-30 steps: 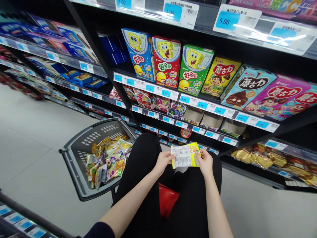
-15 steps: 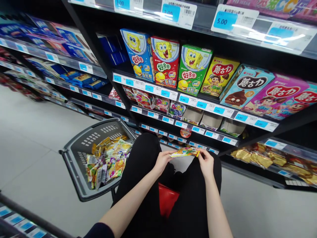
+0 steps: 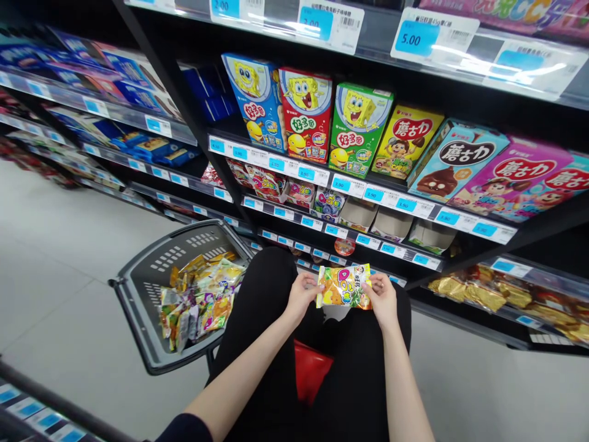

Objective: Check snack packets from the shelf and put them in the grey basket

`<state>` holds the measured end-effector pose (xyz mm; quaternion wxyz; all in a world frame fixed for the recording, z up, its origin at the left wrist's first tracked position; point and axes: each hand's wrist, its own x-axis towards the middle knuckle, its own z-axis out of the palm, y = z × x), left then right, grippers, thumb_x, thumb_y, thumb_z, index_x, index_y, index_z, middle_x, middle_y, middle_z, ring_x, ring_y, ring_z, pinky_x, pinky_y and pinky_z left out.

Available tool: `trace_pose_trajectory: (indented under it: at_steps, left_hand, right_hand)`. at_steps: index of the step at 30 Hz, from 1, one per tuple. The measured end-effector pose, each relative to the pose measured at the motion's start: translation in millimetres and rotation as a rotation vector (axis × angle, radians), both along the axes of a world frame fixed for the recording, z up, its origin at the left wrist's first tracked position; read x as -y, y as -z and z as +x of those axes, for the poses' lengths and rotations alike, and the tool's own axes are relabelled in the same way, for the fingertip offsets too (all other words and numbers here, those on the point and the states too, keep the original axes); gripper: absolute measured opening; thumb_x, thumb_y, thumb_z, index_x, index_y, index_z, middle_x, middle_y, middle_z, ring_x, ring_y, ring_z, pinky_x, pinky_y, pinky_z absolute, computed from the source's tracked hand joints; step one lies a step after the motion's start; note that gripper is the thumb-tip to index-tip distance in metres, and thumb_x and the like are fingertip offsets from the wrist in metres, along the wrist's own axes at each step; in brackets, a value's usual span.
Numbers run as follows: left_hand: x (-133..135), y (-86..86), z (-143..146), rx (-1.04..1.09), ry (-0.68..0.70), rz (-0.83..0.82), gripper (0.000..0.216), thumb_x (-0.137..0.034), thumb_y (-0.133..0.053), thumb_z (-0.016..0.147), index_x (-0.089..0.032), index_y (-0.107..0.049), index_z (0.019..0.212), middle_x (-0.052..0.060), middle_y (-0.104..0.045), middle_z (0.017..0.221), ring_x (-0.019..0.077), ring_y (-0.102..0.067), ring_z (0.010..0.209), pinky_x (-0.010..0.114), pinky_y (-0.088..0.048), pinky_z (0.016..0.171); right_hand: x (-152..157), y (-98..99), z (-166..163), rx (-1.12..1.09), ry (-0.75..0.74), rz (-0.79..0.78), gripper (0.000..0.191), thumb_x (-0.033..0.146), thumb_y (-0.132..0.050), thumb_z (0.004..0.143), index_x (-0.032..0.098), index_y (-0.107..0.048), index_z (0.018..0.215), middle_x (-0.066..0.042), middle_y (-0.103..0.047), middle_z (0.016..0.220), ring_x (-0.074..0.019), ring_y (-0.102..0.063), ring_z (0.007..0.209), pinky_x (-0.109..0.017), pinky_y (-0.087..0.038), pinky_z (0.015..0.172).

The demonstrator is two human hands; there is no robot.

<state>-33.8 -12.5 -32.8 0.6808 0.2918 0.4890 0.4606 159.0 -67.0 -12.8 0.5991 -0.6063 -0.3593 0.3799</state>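
Observation:
Both hands hold one small snack packet, orange and yellow with coloured letters, its printed front facing up over my knees. My left hand pinches the packet's left edge with closed fingers. On the opposite edge my right hand grips in the same way. I am crouched in black trousers in front of a shop shelf.
A dark grey shopping basket stands on the floor to my left, filled with several snack packets. Black shelves ahead carry cartoon snack boxes and blue price tags. Gold-wrapped sweets lie low at the right. Pale floor stretches to the left.
The packet has been flipped between my hands: a second ago its white printed back faced up, then it stood edge-on, and now the colourful front faces up.

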Motion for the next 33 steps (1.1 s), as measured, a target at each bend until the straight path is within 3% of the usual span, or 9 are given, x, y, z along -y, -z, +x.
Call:
trace_pose_trajectory:
  at_steps: [5, 9, 23, 33]
  left_hand:
    - [-0.3, -0.5, -1.0, 0.113, 0.143, -0.098, 0.045, -0.015, -0.08, 0.045, -0.013, -0.063, 0.086, 0.008, -0.065, 0.094, 0.0178, -0.064, 0.072, 0.031, -0.051, 0.068]
    - [1.3, -1.5, -0.7, 0.125, 0.247, -0.135, 0.037, -0.018, -0.081, 0.045, -0.007, -0.068, 0.077, 0.011, -0.07, 0.077, 0.0215, -0.066, 0.071, 0.034, -0.051, 0.073]
    - [1.4, 10.9, -0.7, -0.136, 0.321, -0.056, 0.028, -0.026, -0.078, 0.049, -0.01, -0.067, 0.07, 0.005, -0.068, 0.062, 0.0183, -0.064, 0.058, 0.029, -0.053, 0.058]
    - [3.1, 7.4, 0.7, -0.157, 0.327, -0.043, 0.022, -0.022, -0.075, 0.052, -0.011, -0.064, 0.068, 0.003, -0.066, 0.06, 0.0161, -0.062, 0.052, 0.028, -0.052, 0.054]
  right_hand:
    - [-0.7, -0.8, -0.6, -0.004, 0.063, -0.012, 0.032, 0.032, -0.068, 0.065, 0.02, -0.05, 0.087, 0.0, -0.061, 0.07, -0.0184, -0.063, 0.068, -0.029, -0.051, 0.058]
    - [-0.7, -0.9, -0.7, 0.024, 0.08, -0.029, 0.031, 0.032, -0.067, 0.066, 0.019, -0.051, 0.089, -0.001, -0.062, 0.071, -0.0187, -0.064, 0.068, -0.028, -0.051, 0.057]
    - [-1.0, 1.1, -0.9, 0.088, 0.171, -0.028, 0.027, 0.031, -0.068, 0.065, 0.018, -0.054, 0.084, 0.0, -0.062, 0.065, -0.0168, -0.062, 0.063, -0.028, -0.05, 0.058]
    - [-2.2, 3.5, -0.8, 0.123, 0.188, -0.028, 0.025, 0.031, -0.067, 0.066, 0.018, -0.055, 0.083, 0.0, -0.062, 0.066, -0.0166, -0.062, 0.063, -0.028, -0.05, 0.059]
